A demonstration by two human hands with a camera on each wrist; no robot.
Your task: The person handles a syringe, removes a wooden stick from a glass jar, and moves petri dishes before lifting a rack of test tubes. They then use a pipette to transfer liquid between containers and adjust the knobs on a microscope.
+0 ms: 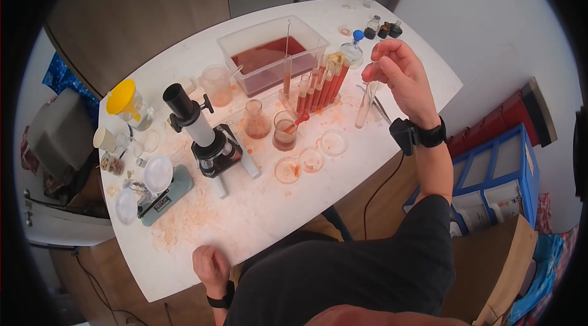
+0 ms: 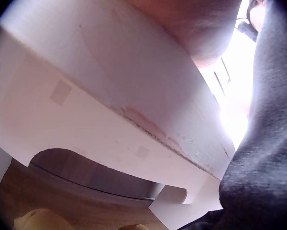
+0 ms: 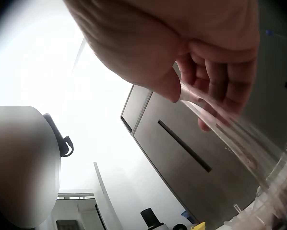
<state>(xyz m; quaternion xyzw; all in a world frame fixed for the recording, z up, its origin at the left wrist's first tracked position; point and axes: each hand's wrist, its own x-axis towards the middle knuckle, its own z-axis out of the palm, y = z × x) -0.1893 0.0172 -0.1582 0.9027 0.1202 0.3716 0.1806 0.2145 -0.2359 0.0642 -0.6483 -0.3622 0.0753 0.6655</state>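
Glass test tube (image 1: 365, 108) pinched in the right hand (image 1: 405, 84), beside the rack (image 1: 320, 109).
Red-filled tubes (image 1: 318, 91) already stand racked; this one is not. The left hand (image 1: 211, 271), loosely curled, lies at the worktop (image 1: 214, 225) edge.

Shirt (image 1: 361, 265): one, dark charcoal grey, plain; sleeve (image 1: 430, 219) short, ending above the elbow; close view shows heathered grey cloth.
Right hand (image 1: 401, 78): bare; black wristband (image 1: 432, 134), with dark, blocky unit (image 1: 402, 136).
Left hand (image 1: 211, 268): bare; black band (image 1: 222, 297) at wrist.
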